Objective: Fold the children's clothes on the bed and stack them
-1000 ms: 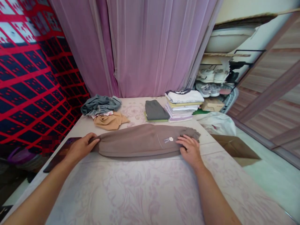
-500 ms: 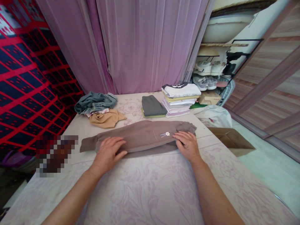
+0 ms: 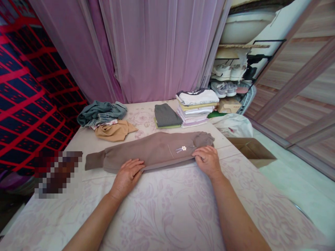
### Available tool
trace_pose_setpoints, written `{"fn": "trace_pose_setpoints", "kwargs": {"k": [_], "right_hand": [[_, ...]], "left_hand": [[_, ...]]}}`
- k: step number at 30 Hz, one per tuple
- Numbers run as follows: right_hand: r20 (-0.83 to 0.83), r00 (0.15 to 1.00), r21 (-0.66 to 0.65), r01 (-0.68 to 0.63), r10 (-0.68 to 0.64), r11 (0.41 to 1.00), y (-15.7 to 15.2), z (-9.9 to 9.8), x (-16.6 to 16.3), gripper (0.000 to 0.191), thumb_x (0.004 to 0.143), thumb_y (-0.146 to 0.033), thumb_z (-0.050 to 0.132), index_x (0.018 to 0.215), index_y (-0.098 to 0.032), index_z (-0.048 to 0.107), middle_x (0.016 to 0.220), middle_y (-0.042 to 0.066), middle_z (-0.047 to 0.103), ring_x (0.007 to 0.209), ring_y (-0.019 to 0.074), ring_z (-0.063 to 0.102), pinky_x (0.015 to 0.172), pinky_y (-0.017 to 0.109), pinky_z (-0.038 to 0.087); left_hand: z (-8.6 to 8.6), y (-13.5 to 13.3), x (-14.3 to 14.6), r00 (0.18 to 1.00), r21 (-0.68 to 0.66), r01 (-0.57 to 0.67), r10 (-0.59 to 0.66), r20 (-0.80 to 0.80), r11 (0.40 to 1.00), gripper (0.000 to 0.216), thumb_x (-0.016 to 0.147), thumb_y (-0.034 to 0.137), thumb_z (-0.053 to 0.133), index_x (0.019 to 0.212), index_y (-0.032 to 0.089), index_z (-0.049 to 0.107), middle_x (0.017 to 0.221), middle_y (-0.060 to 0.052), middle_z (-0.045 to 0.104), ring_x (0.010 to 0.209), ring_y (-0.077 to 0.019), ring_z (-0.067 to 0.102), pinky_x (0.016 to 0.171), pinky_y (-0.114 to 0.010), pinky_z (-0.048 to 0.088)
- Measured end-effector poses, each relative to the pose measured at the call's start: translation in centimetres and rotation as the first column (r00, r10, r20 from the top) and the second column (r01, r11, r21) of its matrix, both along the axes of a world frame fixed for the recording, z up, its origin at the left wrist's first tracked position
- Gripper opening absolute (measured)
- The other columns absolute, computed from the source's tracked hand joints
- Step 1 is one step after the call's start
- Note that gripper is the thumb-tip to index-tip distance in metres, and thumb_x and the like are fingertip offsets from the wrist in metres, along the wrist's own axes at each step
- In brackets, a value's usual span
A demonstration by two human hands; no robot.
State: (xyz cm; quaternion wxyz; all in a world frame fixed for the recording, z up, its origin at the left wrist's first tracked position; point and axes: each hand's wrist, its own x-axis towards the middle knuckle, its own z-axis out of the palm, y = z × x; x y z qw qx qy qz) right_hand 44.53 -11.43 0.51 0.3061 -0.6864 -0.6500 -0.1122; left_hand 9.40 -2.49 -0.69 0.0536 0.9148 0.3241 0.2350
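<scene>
A pair of brown sweatpants point(image 3: 151, 150), folded lengthwise, lies across the patterned bed sheet point(image 3: 167, 212). Its ribbed cuff points left, the gathered waistband lies at the right, and a small white flower decoration point(image 3: 184, 148) sits near the pocket. My left hand point(image 3: 128, 176) rests on the near edge, left of the middle, with fingers stretched over the cloth. At the right end of that edge, below the waistband, my right hand point(image 3: 208, 160) has its fingers curled and closed on the fabric.
Rumpled grey-green clothes point(image 3: 102, 113) and a tan garment point(image 3: 113, 131) lie at the back left. A folded dark grey garment point(image 3: 166, 115) is beside a stack of folded clothes point(image 3: 197, 108). Beyond the right edge are a cardboard box point(image 3: 251, 148) and a shoe rack point(image 3: 225, 78).
The near edges of the sweatpants now lie closer together, with less of the lower layer showing. My left hand has shifted right along the edge, and my right fingers have curled in more.
</scene>
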Motion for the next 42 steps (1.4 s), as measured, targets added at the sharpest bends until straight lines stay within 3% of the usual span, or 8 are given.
{"fn": "trace_pose_setpoints", "kwargs": {"k": [5,12,17,23,28,33,38,42], "right_hand": [[-0.008,1.0,-0.048,0.029,-0.03,0.998,0.0,0.5,-0.2,0.025,0.073,-0.011,0.049,0.061,-0.024,0.068,0.075,-0.002,0.072,0.079,0.0146,0.062,0.097,0.034,0.028],[0.105,0.994,-0.553,0.086,-0.033,0.828,1.3,4.9,-1.2,0.027,0.071,-0.008,0.05,0.065,-0.024,0.071,0.078,0.001,0.073,0.081,0.019,0.064,0.079,0.032,0.039],[0.082,0.996,-0.427,0.012,0.026,0.904,8.1,7.9,-4.0,0.032,0.081,-0.016,0.047,0.099,-0.027,0.071,0.11,0.001,0.07,0.099,0.0184,0.062,0.084,0.027,0.043],[-0.044,0.965,-0.59,-0.233,0.258,0.773,17.2,5.7,-7.9,0.053,0.083,-0.024,0.052,0.135,-0.02,0.048,0.133,0.006,0.057,0.115,0.0182,0.056,0.094,0.025,0.041],[-0.005,0.922,-0.664,-0.292,0.386,0.688,18.2,5.6,-8.8,0.039,0.072,-0.019,0.059,0.11,-0.024,0.067,0.102,0.002,0.071,0.096,0.0181,0.063,0.083,0.025,0.043],[0.162,0.782,-0.67,-0.36,0.601,0.649,14.9,6.7,-8.4,0.014,0.069,-0.02,0.061,0.08,-0.022,0.07,0.086,0.004,0.069,0.099,0.0215,0.057,0.096,0.036,0.031],[0.303,0.659,-0.653,-0.382,0.689,0.653,13.6,7.0,-7.7,0.012,0.071,-0.02,0.059,0.077,-0.02,0.068,0.08,0.006,0.068,0.102,0.0231,0.053,0.105,0.045,0.018],[0.428,0.611,-0.678,-0.271,0.666,0.684,15.8,7.4,-7.6,0.015,0.074,-0.016,0.057,0.082,-0.017,0.069,0.079,0.01,0.07,0.098,0.0229,0.055,0.099,0.042,0.024]], "left_hand": [[-0.6,-0.1,-0.1,0.999,0.01,0.018,-0.018,0.035,1.0,0.024,0.088,0.025,0.051,0.104,0.025,0.069,0.108,-0.005,0.072,0.108,-0.023,0.063,0.098,-0.048,0.046],[-0.1,-0.1,0.0,0.998,-0.047,0.057,-0.057,-0.003,0.997,0.025,0.084,0.022,0.053,0.102,0.024,0.069,0.106,-0.004,0.072,0.106,-0.0244,0.063,0.093,-0.047,0.048],[0.3,-0.5,0.2,0.997,-0.083,0.074,-0.071,0.032,0.994,0.026,0.084,0.021,0.052,0.102,0.025,0.07,0.102,-0.004,0.073,0.102,-0.023,0.064,0.089,-0.043,0.049],[1.1,-0.9,0.4,0.998,-0.191,0.054,-0.047,0.039,0.98,0.023,0.084,0.034,0.058,0.102,0.025,0.069,0.104,-0.005,0.072,0.103,-0.0251,0.062,0.091,-0.044,0.047],[1.2,-0.7,0.2,0.991,-0.301,0.069,-0.03,0.134,0.951,0.027,0.092,0.039,0.047,0.099,0.028,0.071,0.103,-0.004,0.072,0.104,-0.023,0.062,0.092,-0.043,0.047],[0.8,-0.9,0.3,0.989,-0.224,-0.072,0.099,0.112,0.972,0.026,0.091,0.033,0.045,0.087,0.027,0.07,0.122,-0.004,0.064,0.125,-0.0274,0.048,0.106,-0.055,0.034],[0.0,-1.3,0.8,0.975,-0.167,-0.208,0.217,0.04,0.964,0.014,0.083,0.03,0.054,0.089,0.024,0.065,0.131,-0.008,0.057,0.131,-0.0322,0.039,0.108,-0.067,0.018],[-0.8,-1.3,1.1,0.969,-0.147,-0.244,0.247,0.007,0.959,0.029,0.079,0.03,0.059,0.107,0.025,0.062,0.137,-0.01,0.052,0.133,-0.0349,0.036,0.107,-0.07,0.01]]}}
